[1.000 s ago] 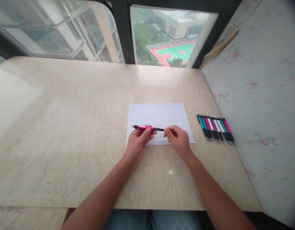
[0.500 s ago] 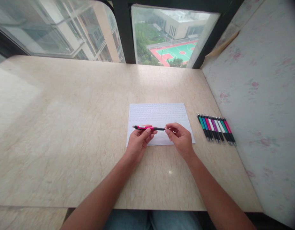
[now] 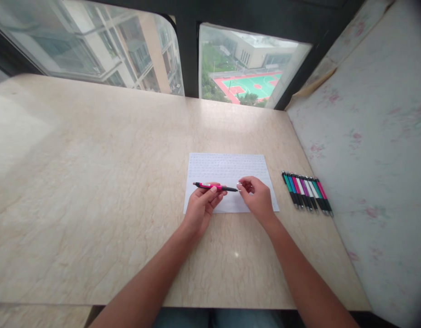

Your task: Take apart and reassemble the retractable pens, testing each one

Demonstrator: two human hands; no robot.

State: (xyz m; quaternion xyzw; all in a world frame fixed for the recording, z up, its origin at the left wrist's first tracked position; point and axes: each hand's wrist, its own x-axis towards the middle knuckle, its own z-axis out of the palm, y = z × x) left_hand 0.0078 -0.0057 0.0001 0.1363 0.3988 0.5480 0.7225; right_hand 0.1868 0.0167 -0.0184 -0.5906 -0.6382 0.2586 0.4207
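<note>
My left hand (image 3: 201,206) is closed round a pink and black ballpoint pen (image 3: 210,186), thumb on top of its barrel. The pen lies almost level above a sheet of paper (image 3: 213,166), its black grip pointing right and a thin refill point showing at that end. Just beside that end, my right hand (image 3: 257,197) pinches a small silver pen tip (image 3: 239,183) between thumb and forefinger. The tip looks apart from the barrel, though fingers partly hide it. Rows of handwriting cover the upper part of the paper.
Several pens (image 3: 304,191) in green, blue, pink, white and purple lie side by side to the right, near the papered wall (image 3: 374,182). The marble-patterned tabletop (image 3: 94,191) extends left. A dark-framed window (image 3: 192,54) stands behind it.
My right hand's fingers have come slightly away from the pen's end, and the silver tip now shows between them. The pen has tilted a little, right end lower. The camera view has shifted.
</note>
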